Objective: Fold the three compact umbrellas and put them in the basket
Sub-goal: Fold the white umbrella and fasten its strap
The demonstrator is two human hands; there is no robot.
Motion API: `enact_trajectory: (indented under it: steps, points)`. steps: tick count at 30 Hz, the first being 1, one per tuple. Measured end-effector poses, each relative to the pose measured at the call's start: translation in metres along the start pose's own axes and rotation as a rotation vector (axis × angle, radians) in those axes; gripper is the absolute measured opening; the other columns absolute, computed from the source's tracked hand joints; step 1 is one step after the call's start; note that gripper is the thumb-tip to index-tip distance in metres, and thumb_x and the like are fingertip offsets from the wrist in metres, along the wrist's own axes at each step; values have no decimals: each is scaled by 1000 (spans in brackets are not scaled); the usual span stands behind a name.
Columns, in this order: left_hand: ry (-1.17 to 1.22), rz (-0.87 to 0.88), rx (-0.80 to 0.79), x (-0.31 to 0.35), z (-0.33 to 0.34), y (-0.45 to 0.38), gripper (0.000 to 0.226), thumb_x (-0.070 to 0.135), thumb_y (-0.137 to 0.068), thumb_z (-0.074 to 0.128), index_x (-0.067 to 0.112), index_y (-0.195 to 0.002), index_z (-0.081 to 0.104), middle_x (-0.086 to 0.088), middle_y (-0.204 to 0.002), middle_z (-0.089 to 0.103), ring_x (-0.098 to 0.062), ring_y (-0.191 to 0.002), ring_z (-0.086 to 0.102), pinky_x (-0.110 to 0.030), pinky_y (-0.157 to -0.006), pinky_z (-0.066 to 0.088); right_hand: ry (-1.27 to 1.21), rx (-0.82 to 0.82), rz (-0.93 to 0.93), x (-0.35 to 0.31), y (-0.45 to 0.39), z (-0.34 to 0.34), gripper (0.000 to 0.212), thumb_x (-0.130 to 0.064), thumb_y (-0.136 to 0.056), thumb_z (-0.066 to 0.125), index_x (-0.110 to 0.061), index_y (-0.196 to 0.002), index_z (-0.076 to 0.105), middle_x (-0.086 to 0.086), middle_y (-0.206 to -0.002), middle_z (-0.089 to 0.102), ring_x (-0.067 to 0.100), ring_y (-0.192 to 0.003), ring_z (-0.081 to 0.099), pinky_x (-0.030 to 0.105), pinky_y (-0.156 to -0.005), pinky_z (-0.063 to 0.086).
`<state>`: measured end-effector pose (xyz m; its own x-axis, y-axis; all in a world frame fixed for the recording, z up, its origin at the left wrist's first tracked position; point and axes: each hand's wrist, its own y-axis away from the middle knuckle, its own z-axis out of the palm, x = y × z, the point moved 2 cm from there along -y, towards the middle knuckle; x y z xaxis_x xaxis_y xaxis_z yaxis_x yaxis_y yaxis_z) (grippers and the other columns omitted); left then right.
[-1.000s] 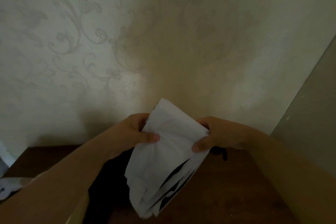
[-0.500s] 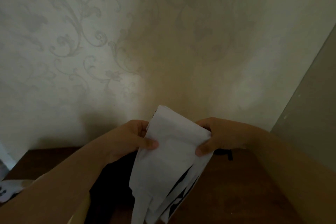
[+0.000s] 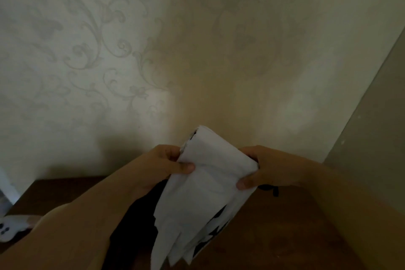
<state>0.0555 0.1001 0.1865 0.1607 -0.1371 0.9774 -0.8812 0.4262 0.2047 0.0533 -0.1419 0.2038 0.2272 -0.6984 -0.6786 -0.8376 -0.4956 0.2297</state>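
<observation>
- A pale wall (image 3: 109, 61) with a faint scrollwork pattern fills the upper view, and a plainer panel (image 3: 377, 120) angles in at the right edge.
- A dark brown wooden table (image 3: 285, 226) meets the wall below.
- A white umbrella (image 3: 203, 193) with black markings near its lower right edge is held above the table at the middle, its loose canopy hanging toward the bottom edge.
- The left hand (image 3: 162, 164) grips the umbrella's left side, thumb pressed across the front of the fabric.
- The right hand (image 3: 263, 169) holds the opposite side, fingers wrapped behind, thumb in front.
- A small white object with dark dots (image 3: 8, 228) lies at the far left.
</observation>
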Motion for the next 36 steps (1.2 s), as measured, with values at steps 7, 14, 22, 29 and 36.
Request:
enact_trajectory:
  steps: [7, 14, 22, 29, 36]
  points:
    - [36, 160, 92, 7, 1, 10, 15, 6, -86, 59, 14, -99, 58, -14, -91, 72, -27, -80, 69, -33, -68, 55, -173, 85, -17, 9, 6, 5, 48, -21, -79, 75, -34, -121, 55, -16, -120, 61, 2, -108, 60, 23, -91, 52]
    - [-295, 407, 416, 15, 3, 7, 19, 19, -82, 69, 20, -65, 60, 1, -59, 66, -8, -57, 58, -20, -56, 45, -258, 199, -50, 10, 4, 11, 55, -32, -66, 76, -39, -117, 55, -17, -117, 62, 0, -104, 61, 27, -89, 54]
    - [-465, 226, 328, 13, -1, 5, 33, 29, -90, 57, 3, -73, 68, -22, -73, 65, -30, -63, 60, -40, -64, 49, -127, 205, -58, 15, 3, 13, 51, -29, -77, 76, -37, -122, 53, -17, -122, 59, -1, -106, 60, 23, -88, 53]
    - [-644, 211, 396, 17, 4, 6, 14, 27, -88, 59, 21, -93, 71, 10, -89, 58, -2, -66, 51, -10, -61, 41, 35, 264, -47, 11, -2, 18, 44, -33, -82, 71, -53, -110, 44, -20, -118, 54, -1, -103, 54, 20, -87, 49]
    - [-376, 164, 373, 15, 5, 9, 23, 31, -80, 71, 18, -98, 69, 4, -91, 69, -9, -83, 65, -22, -72, 53, 95, 240, -34, 9, -6, 22, 51, -35, -84, 69, -45, -126, 42, -15, -127, 54, 8, -113, 53, 28, -95, 48]
